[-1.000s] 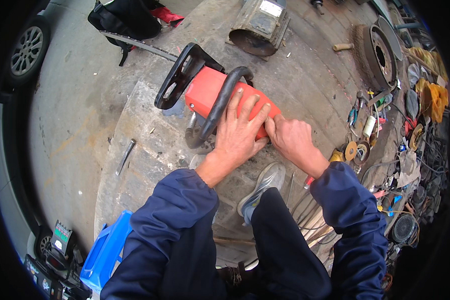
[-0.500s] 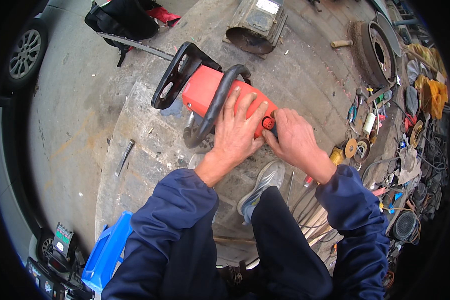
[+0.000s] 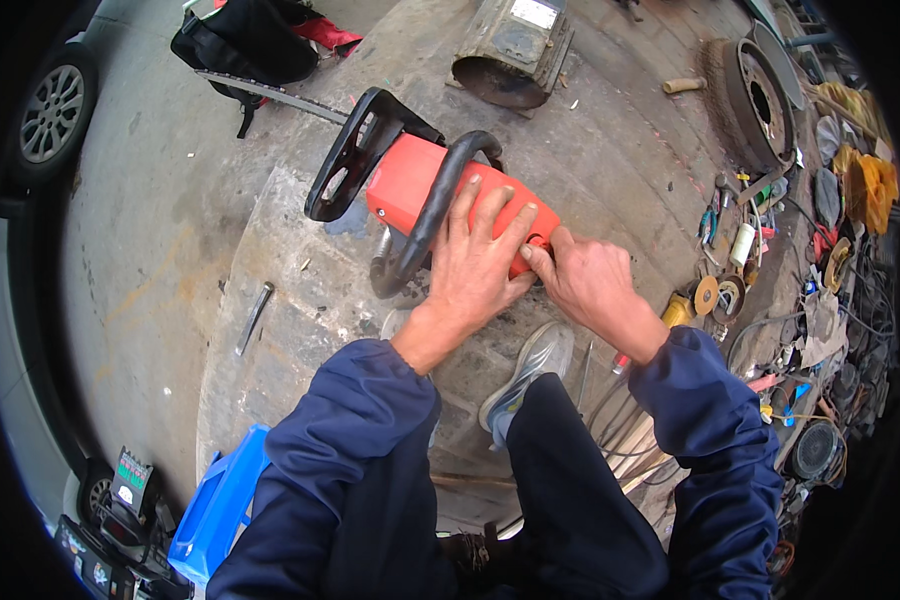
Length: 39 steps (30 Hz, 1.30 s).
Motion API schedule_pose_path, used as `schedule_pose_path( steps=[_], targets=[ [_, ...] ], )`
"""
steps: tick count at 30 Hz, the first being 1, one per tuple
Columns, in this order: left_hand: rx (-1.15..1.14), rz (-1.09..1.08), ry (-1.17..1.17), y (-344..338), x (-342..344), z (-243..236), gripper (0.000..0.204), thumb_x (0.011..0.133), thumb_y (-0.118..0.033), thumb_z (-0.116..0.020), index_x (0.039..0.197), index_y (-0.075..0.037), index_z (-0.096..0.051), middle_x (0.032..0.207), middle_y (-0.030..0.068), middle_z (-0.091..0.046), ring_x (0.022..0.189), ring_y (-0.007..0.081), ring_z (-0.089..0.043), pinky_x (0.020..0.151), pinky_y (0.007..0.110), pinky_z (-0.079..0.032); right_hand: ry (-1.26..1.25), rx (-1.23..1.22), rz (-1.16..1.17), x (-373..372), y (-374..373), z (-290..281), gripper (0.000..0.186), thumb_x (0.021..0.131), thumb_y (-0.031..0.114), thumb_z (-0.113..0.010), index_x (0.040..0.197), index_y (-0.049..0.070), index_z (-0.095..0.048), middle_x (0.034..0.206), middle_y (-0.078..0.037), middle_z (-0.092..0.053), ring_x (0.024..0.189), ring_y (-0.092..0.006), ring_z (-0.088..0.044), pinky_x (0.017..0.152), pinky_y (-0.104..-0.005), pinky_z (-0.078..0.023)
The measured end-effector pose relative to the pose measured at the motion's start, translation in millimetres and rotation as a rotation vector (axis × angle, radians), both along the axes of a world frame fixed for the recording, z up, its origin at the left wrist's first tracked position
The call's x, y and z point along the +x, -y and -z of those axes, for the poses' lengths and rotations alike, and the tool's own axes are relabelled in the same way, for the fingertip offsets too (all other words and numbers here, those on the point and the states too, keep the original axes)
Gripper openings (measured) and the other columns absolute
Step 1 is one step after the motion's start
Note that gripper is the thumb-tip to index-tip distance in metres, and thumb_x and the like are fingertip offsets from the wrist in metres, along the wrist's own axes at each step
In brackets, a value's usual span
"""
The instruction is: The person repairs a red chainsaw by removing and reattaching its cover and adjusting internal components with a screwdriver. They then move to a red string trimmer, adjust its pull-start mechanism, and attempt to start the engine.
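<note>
A red chainsaw lies in front of me, its bar pointing up-left, with a black front guard and a curved black handle. My left hand grips the red housing from above, fingers bent and spread across it, just right of that handle. At the housing's right end my right hand has its fingers curled round a small red cap, thumb against it; the cap is mostly hidden. My shoe is below the saw.
A rusty metal housing, a wheel rim, a black bag and a metal rod surround the saw. Tools, discs and cables crowd the right. A blue plastic object lies lower left; a car wheel stands far left.
The red cap showed more fully half a second ago; my right fingers and thumb now cover more of it. My left hand and the saw are almost unmoved.
</note>
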<state>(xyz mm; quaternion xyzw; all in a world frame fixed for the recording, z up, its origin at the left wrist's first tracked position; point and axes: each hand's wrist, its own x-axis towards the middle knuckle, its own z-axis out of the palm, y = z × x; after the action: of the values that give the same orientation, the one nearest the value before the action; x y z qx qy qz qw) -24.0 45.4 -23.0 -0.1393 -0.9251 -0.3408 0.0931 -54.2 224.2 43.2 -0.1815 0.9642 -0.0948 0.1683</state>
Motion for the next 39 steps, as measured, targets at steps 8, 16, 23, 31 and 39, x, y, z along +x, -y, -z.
schedule_pose_path(
  steps=[8,16,23,31,39],
  targets=[
    [0.017,0.009,0.003,0.4,-0.2,0.3,0.082,0.062,-0.024,-0.094,0.139,-0.018,-0.066,0.150,0.0128,-0.045,0.149,0.0446,-0.033,0.119,0.061,-0.035,0.128,0.146,0.005,-5.6,3.0,-3.8,0.033,0.096,0.031,-0.073,0.095,0.001,-0.059,0.090,-0.021,-0.068,0.085,-0.0371,-0.070,0.069,-0.0503,-0.057],
    [0.010,0.000,-0.022,-0.6,-0.7,1.1,0.080,0.063,-0.024,-0.094,0.139,-0.017,-0.067,0.151,0.0128,-0.045,0.149,0.0444,-0.033,0.119,0.061,-0.036,0.176,0.154,0.036,0.2,1.2,-2.7,0.034,0.096,0.031,-0.074,0.093,0.000,-0.059,0.089,-0.021,-0.068,0.082,-0.0394,-0.069,0.067,-0.0511,-0.056],
    [-0.005,0.002,-0.018,-0.3,0.2,1.7,0.080,0.063,-0.024,-0.094,0.138,-0.018,-0.067,0.151,0.0127,-0.045,0.149,0.0442,-0.034,0.119,0.061,-0.036,-0.121,-0.028,-0.111,-3.3,2.5,0.7,0.031,0.097,0.026,-0.072,0.088,0.000,-0.059,0.083,-0.020,-0.067,0.081,-0.0383,-0.070,0.065,-0.0513,-0.056],
    [0.003,0.001,-0.022,0.1,0.2,2.8,0.080,0.063,-0.024,-0.094,0.138,-0.018,-0.067,0.151,0.0121,-0.045,0.148,0.0438,-0.034,0.119,0.062,-0.036,-0.188,-0.091,-0.089,0.9,4.3,2.0,0.028,0.096,0.025,-0.071,0.083,0.001,-0.061,0.075,-0.020,-0.066,0.071,-0.0381,-0.069,0.065,-0.0488,-0.057],
    [0.008,-0.003,-0.024,-0.4,0.4,2.7,0.079,0.063,-0.024,-0.094,0.138,-0.018,-0.068,0.150,0.0120,-0.046,0.148,0.0439,-0.035,0.119,0.061,-0.036,-0.256,-0.151,-0.132,-3.4,2.7,-1.6,0.028,0.097,0.026,-0.071,0.091,0.001,-0.061,0.080,-0.020,-0.066,0.076,-0.0390,-0.067,0.067,-0.0498,-0.055]
  ],
)
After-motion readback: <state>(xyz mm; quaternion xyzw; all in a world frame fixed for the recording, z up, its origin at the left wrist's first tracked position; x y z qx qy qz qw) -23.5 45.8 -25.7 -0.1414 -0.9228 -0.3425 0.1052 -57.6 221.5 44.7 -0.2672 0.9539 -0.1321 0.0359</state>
